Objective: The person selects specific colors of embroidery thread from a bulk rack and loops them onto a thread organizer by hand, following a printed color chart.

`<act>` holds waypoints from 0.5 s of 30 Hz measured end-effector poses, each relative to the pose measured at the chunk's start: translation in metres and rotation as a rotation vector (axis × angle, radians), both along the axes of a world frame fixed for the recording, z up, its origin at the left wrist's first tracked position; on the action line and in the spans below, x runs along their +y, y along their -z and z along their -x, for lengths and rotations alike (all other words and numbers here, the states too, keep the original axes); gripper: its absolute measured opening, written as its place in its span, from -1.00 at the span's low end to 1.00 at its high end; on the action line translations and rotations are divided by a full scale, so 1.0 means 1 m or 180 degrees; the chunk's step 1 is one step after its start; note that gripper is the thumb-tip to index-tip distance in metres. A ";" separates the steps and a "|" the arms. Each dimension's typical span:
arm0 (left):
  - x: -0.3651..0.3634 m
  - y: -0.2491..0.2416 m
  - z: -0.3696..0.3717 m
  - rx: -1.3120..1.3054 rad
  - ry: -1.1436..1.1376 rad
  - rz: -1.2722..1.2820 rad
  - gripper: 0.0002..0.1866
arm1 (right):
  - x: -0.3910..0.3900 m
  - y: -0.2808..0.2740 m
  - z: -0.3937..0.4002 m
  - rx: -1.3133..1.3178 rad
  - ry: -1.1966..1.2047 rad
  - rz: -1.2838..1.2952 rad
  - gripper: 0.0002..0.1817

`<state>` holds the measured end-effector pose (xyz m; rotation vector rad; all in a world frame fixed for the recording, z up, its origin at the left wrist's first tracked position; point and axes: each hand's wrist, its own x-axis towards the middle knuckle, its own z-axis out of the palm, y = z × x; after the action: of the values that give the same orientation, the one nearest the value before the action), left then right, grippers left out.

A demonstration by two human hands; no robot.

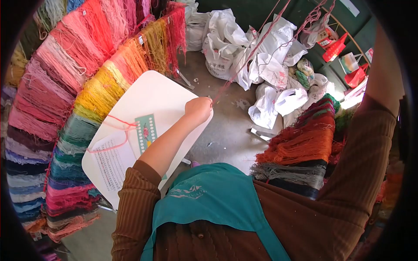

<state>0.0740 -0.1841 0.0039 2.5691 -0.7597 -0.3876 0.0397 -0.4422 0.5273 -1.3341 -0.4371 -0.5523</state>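
1 left hand [199, 108] closed on pink threads [223, 89], near 1 table's [152, 91] edge; right hand unseen, grip unclear; bare floor [217, 139] beside.

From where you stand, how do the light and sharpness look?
Head view: black curved edges and wide-angle bending; glare burns out a patch right of the white bags; a pale sheen lies on the floor; the left hand looks fairly sharp, but print on the sheet is unreadable.
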 end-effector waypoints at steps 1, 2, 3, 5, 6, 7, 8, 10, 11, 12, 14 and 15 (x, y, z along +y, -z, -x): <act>0.000 -0.001 0.000 -0.0171 0.0083 -0.0096 -0.89 | 0.000 0.001 0.000 0.0000 0.0010 0.0005 -0.83; 0.000 -0.002 -0.001 -0.0176 0.0086 -0.0095 -0.89 | -0.001 0.000 0.001 0.0003 0.0018 0.0004 -0.83; -0.001 -0.003 -0.002 -0.0100 0.0160 -0.0062 -0.88 | -0.001 0.000 0.001 -0.0003 0.0026 0.0015 -0.83; -0.002 -0.003 -0.004 -0.0028 0.0236 -0.0023 -0.86 | -0.001 0.001 0.001 0.0000 0.0040 0.0012 -0.83; -0.003 -0.002 -0.006 0.0228 0.0257 0.0206 -0.80 | -0.001 0.001 0.001 -0.0002 0.0045 0.0020 -0.83; -0.003 0.002 -0.008 0.0486 0.0278 0.0434 -0.71 | -0.001 0.002 0.002 0.0010 0.0057 0.0026 -0.83; -0.003 0.007 -0.010 0.0487 0.0276 0.0440 -0.71 | 0.000 0.002 0.002 0.0012 0.0059 0.0028 -0.83; -0.001 0.010 -0.011 0.0332 0.0257 0.0788 -0.53 | 0.000 0.003 0.003 0.0025 0.0075 0.0033 -0.83; -0.001 0.009 -0.012 0.0332 0.0253 0.0792 -0.53 | 0.000 0.004 0.002 0.0028 0.0084 0.0041 -0.82; -0.002 0.008 -0.014 0.0133 0.0160 0.0918 -0.49 | 0.000 0.004 0.004 0.0025 0.0085 0.0033 -0.82; -0.007 -0.002 -0.017 0.0059 -0.0006 0.1373 -0.44 | 0.000 0.005 0.004 0.0034 0.0098 0.0041 -0.82; -0.010 -0.006 -0.017 0.0057 -0.0006 0.1373 -0.44 | 0.000 0.006 0.004 0.0036 0.0106 0.0042 -0.82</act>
<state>0.0906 -0.1943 0.0101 2.1592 -0.7417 -0.2164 0.0358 -0.4426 0.5217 -1.3587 -0.4106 -0.5702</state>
